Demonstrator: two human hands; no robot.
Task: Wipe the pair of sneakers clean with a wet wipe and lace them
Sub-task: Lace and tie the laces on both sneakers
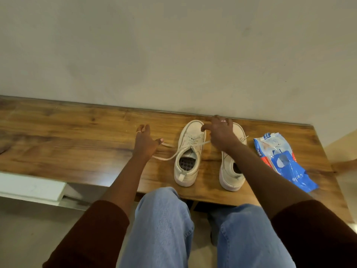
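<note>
Head view. A long table (77, 132) of glossy brown wood-grain laminate stands against a plain matt wall (173, 55). Two low off-white sneakers of soft, slightly creased material with thick pale soles stand side by side on it, toes toward the wall and heels toward the person. The left sneaker (188, 151) shows a dark dotted insole through its opening. The right sneaker (229, 176) is partly covered by the forearm. One flat, cream-coloured lace (168, 158) is threaded through the upper eyelets of the left sneaker. One strand curves across the table to the left hand (144, 141); the other rises to the right hand (220, 132). The left hand lies with its fingers extended and spread, and the lace passes under the palm and out by the thumb; whether it is pinched cannot be told. The right hand hovers over the toes of both sneakers with its fingers curled down around its strand. One crinkled blue-and-white plastic wet wipe pack (280, 159) lies just right of the right sneaker, apart from it. Two dark brown sleeves and two legs in light blue denim fill the foreground.
</note>
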